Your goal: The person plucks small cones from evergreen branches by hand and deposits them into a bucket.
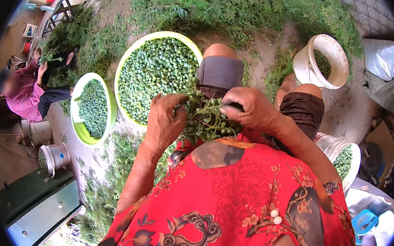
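Observation:
A leafy green conifer sprig [210, 116] lies across my lap, between my two hands. My left hand [166, 117] is at its left side with thumb and fingers curled; whether they pinch a twig is not clear. On the right, my right hand [248, 108] has thumb and forefinger closed on the sprig's edge. Just beyond my left hand stands a wide yellow-green basin [197, 47] filled with small round green cones or berries [157, 73]. A smaller green basin [112, 109], partly filled with the same, stands farther left.
Cut conifer branches [242, 3] cover the ground ahead. A white bucket [302, 64] lies tilted at the right, another [325, 143] stands beside my right hip. Several buckets [57, 154] are at the left, near a person in a pink shirt [25, 88] holding a sprig. Plastic sacks [388, 58] lie far right.

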Action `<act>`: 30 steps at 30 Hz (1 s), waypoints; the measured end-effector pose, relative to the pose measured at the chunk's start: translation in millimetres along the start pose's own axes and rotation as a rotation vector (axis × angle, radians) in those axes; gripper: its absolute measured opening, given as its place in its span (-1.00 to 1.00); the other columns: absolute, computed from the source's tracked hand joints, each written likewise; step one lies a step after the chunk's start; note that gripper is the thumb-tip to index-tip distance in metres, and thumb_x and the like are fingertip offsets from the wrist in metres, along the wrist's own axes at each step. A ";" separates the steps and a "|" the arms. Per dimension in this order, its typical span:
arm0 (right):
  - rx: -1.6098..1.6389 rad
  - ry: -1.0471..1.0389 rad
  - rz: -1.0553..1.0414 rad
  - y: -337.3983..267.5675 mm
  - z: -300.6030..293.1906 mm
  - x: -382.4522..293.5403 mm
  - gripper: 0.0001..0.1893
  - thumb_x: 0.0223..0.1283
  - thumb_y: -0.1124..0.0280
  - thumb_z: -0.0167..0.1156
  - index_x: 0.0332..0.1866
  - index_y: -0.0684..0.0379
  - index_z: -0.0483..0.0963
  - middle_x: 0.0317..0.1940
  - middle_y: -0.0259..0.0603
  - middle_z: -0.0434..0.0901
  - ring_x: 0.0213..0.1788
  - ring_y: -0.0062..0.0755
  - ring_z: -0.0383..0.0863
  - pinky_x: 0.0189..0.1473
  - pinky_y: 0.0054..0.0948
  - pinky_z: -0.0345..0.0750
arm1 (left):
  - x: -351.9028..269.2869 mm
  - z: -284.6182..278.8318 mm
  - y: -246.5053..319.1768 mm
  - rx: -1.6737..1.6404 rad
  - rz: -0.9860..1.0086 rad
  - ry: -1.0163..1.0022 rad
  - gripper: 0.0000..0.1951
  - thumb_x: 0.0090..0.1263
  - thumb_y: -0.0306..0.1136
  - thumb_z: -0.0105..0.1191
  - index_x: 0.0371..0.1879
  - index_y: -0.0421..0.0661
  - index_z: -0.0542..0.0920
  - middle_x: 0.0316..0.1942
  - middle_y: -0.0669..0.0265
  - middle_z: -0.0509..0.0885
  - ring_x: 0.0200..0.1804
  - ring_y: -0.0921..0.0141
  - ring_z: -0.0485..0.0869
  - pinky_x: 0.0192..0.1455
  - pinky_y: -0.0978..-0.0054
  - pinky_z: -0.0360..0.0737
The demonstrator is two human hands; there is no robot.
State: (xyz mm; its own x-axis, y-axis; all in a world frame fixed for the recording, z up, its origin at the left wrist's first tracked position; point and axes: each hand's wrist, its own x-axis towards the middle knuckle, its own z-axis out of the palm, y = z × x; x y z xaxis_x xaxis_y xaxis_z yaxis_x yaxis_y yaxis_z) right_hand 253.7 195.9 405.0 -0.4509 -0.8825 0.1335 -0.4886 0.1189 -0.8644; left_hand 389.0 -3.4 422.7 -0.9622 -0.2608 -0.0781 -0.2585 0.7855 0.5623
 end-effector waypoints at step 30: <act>0.386 -0.048 0.159 -44.9 -36.2 22.3 -0.50 0.02 0.38 0.36 0.08 0.28 0.38 -0.20 -0.34 0.50 -0.15 -0.60 0.45 -0.10 -0.52 0.45 | -4.4 -14.2 46.3 -0.973 -0.010 -0.217 -0.81 0.48 -0.34 -0.12 -0.17 -0.18 0.52 -0.38 0.48 0.47 -0.28 0.62 0.41 -0.17 0.64 0.38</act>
State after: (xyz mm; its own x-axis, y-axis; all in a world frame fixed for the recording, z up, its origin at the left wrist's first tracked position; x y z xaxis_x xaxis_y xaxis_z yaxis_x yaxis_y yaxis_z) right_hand 238.6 187.3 464.3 -0.4580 -0.8884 -0.0307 -0.0962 0.0839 -0.9918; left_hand 382.4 26.1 460.8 -0.9803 -0.0800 -0.1808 -0.1777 -0.0438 0.9831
